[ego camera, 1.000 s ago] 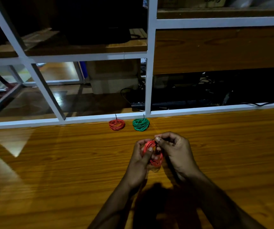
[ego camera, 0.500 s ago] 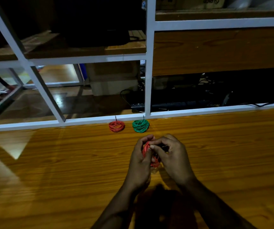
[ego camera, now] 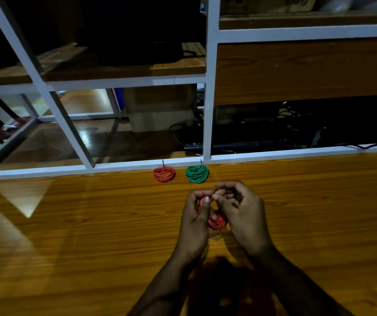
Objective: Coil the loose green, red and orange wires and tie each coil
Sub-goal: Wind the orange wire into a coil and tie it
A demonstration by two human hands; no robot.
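Wire coils: two finished, third in hand at frame centre.

Orange coil [ego camera: 164,174] and green coil [ego camera: 197,174], each with a dark tie end standing up, lie side by side on the table [ego camera: 69,236] against the white frame rail [ego camera: 46,173], just above centre. Red coil [ego camera: 215,221] is gripped by the left hand [ego camera: 194,224]; right hand [ego camera: 243,215] fingertips pinch at its top, apparently tying. Tie itself too small to confirm.

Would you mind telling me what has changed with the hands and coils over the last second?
Little: the right hand shifted its fingers at the top of the red coil, curling closer in. The left hand kept gripping that coil. The orange coil and green coil stayed put by the white frame.
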